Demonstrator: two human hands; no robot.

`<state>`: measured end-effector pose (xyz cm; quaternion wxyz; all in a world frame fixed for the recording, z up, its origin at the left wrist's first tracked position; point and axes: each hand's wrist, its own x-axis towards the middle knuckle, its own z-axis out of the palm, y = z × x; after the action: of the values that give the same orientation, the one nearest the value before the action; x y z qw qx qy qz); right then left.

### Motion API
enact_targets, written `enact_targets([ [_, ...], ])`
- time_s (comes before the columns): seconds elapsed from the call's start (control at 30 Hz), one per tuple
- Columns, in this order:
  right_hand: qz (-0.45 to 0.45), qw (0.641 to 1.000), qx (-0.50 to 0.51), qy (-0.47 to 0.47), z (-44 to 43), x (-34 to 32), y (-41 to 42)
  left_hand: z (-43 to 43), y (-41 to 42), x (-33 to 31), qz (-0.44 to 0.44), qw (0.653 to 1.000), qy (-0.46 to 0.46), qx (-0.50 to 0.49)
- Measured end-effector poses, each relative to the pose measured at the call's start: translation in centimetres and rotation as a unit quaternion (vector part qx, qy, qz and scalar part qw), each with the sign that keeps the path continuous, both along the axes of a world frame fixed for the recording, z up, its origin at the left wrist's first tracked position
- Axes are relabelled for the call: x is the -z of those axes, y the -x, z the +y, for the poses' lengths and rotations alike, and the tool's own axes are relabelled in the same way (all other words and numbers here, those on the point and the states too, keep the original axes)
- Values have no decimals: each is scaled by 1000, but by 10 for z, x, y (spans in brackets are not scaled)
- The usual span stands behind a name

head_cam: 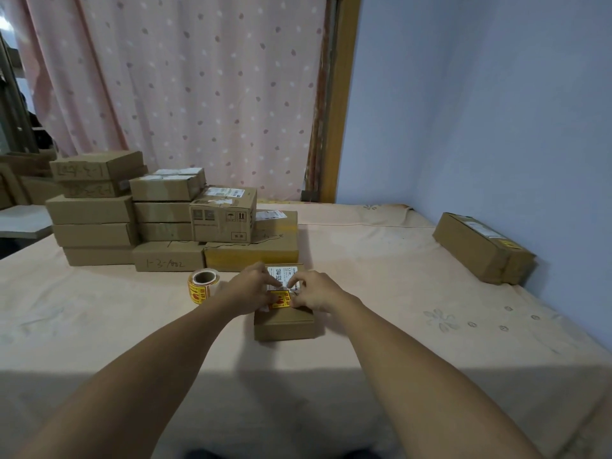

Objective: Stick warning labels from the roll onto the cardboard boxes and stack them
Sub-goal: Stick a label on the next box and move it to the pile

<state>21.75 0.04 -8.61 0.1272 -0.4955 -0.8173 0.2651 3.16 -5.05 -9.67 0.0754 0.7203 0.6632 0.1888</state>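
Note:
A small cardboard box (pixel 284 326) lies on the bed in front of me, with a white shipping label on its far half. A yellow and red warning label (pixel 280 299) lies on its top, between my two hands. My left hand (pixel 250 289) rests on the box's left side, its fingertips on the label's left edge. My right hand (pixel 316 291) sits on the right side, fingers bent down onto the label's right edge. The roll of warning labels (pixel 202 284) stands on the sheet just left of my left hand.
A pile of several cardboard boxes (pixel 159 220) stands behind the roll, at the left back. A long cardboard box (pixel 483 248) lies by the blue wall at the right. The peach sheet (pixel 397 293) covers the bed; a pink curtain hangs behind.

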Motion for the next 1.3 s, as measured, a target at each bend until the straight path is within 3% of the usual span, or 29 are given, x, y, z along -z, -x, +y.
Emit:
enact_targets([
  [0.13, -2, 1000, -28, -8, -3, 3, 1, -6, 9, 5, 37, 999, -36, 15],
  [0.33, 22, 999, -24, -13, -5, 9, -2, -16, 20, 6, 48, 999, 3, 4],
  [0.5, 26, 999, -22, -16, -8, 9, -3, -16, 20, 7, 4, 1000, 21, -22],
  [0.63, 43, 999, 3, -17, -10, 10, -6, -18, 15, 9, -67, 993, -19, -97],
  [0.77, 108, 990, 89, 13, -13, 18, -18, -21, 10, 11, -92, 976, 45, -190],
  [0.93, 167, 969, 127, 129, -9, 35, -37, -22, -6, 11, -69, 974, 69, -204],
  [1.1, 213, 961, 132, 118, -8, 26, -52, -17, -23, 12, -212, 960, 22, -181],
  [1.3, 356, 907, 191, 122, 0, 27, -97, -7, -67, 14, -298, 950, -11, -98],
])
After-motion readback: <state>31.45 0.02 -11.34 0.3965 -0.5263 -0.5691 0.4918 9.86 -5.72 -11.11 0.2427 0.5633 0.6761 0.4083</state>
